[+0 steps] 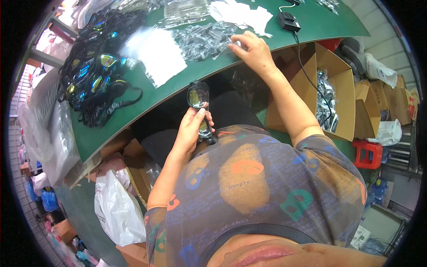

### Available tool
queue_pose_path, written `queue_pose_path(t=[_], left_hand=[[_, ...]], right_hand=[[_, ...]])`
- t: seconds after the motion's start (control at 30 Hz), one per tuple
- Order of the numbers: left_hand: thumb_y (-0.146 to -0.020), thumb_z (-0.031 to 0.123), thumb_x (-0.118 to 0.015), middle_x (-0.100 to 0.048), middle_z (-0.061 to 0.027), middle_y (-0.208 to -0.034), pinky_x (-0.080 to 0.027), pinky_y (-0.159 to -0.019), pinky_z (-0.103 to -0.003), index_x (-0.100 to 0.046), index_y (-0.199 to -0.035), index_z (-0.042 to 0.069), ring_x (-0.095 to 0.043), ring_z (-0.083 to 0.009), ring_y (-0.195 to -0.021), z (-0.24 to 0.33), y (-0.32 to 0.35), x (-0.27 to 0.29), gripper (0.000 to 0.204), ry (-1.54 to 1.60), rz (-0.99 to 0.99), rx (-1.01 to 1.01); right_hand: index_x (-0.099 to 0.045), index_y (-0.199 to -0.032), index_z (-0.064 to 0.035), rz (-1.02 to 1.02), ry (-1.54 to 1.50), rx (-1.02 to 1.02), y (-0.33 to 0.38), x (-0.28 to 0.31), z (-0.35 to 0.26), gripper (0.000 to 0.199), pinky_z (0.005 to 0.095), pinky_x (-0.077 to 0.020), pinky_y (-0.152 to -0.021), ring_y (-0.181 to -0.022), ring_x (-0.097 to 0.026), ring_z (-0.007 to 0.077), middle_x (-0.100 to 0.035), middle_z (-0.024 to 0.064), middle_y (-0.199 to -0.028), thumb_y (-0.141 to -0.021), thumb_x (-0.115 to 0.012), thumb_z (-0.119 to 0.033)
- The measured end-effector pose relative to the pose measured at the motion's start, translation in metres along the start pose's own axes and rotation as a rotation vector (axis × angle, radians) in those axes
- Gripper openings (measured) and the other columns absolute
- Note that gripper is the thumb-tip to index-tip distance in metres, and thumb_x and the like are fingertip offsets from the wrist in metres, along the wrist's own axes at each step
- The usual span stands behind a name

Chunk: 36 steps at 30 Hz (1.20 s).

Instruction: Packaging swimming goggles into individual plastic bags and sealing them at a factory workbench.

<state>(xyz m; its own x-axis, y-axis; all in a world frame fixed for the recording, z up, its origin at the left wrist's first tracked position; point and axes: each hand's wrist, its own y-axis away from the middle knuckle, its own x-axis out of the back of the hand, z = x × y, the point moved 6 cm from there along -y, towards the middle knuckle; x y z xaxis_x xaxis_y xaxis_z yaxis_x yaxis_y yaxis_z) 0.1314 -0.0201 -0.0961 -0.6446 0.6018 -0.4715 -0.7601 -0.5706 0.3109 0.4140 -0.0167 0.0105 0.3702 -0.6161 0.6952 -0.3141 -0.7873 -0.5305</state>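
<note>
Head view: my left hand [192, 127] grasps goggles [198, 97] just short of the table [320, 26]. My right hand [254, 53] curls at the edge of a heap of clear pieces [200, 42]; whether it pinches one, I cannot tell. Left lie white sheets [162, 60] and piled black goggles [91, 73]; beyond, clear bags [186, 12].

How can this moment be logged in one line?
left hand: holds goggles | right hand: at clear plastic pile | goggles heap: on green table
</note>
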Motion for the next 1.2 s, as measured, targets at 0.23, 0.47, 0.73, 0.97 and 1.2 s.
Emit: queue_pose_path(t=[0.23,0.47,0.73,0.97,1.2], left_hand=[[-0.106,0.025,-0.055,-0.063,-0.0058,-0.095,-0.06,-0.072,-0.035,-0.054,-0.131,0.005,-0.065,-0.0161,-0.085,-0.004,0.007,0.01,0.032,0.029,0.086,0.014],[-0.109,0.033,-0.049,-0.067,-0.0095,-0.119,-0.056,-0.094,-0.038,-0.054,-0.136,0.005,-0.067,-0.0217,-0.109,0.006,0.008,-0.012,0.04,0.412,-0.039,0.063],[-0.107,0.026,-0.051,-0.064,-0.0129,-0.117,-0.063,-0.07,-0.042,-0.043,-0.144,0.003,-0.069,-0.0257,-0.101,-0.004,0.026,-0.008,0.044,0.189,-0.029,0.081],[-0.106,0.029,-0.046,-0.058,-0.0081,-0.093,-0.058,-0.054,-0.033,-0.04,-0.146,0.003,-0.064,-0.0195,-0.079,0.011,0.032,-0.018,0.048,0.152,-0.033,0.071],[-0.106,0.03,-0.049,-0.057,-0.0074,-0.093,-0.057,-0.054,-0.034,-0.038,-0.147,0.003,-0.062,-0.0185,-0.076,0.02,0.035,-0.027,0.05,0.107,0.0,0.041]], right_hand=[[-0.072,-0.098,-0.0016,-0.241,-0.88,-0.391,0.022,0.0,-0.032,0.018,0.0206,-0.0457,-0.07,-0.073,-0.056,0.0047,-0.061,-0.0075,-0.08,-0.095,-0.074,-0.019],[-0.061,-0.073,-0.0135,-0.446,-0.36,0.222,0.108,-0.036,-0.129,0.02,0.0396,-0.0386,-0.07,-0.068,-0.061,0.0255,-0.061,0.0023,-0.071,-0.085,-0.074,-0.024],[-0.073,-0.102,-0.0048,-0.904,-0.544,0.156,0.084,-0.023,-0.116,0.02,0.0401,-0.0542,-0.081,-0.089,-0.071,0.0292,-0.074,0.0132,-0.097,-0.091,-0.07,-0.022],[-0.076,-0.107,-0.0114,-0.045,0.19,-0.058,-0.034,0.048,0.062,0.03,0.043,-0.0558,-0.086,-0.099,-0.07,0.0329,-0.074,0.0134,-0.104,-0.092,-0.069,-0.035],[-0.077,-0.1,-0.0086,-0.159,0.467,0.033,-0.084,0.006,0.094,0.032,0.0465,-0.053,-0.09,-0.103,-0.068,0.0346,-0.071,0.0138,-0.105,-0.091,-0.068,-0.038]])
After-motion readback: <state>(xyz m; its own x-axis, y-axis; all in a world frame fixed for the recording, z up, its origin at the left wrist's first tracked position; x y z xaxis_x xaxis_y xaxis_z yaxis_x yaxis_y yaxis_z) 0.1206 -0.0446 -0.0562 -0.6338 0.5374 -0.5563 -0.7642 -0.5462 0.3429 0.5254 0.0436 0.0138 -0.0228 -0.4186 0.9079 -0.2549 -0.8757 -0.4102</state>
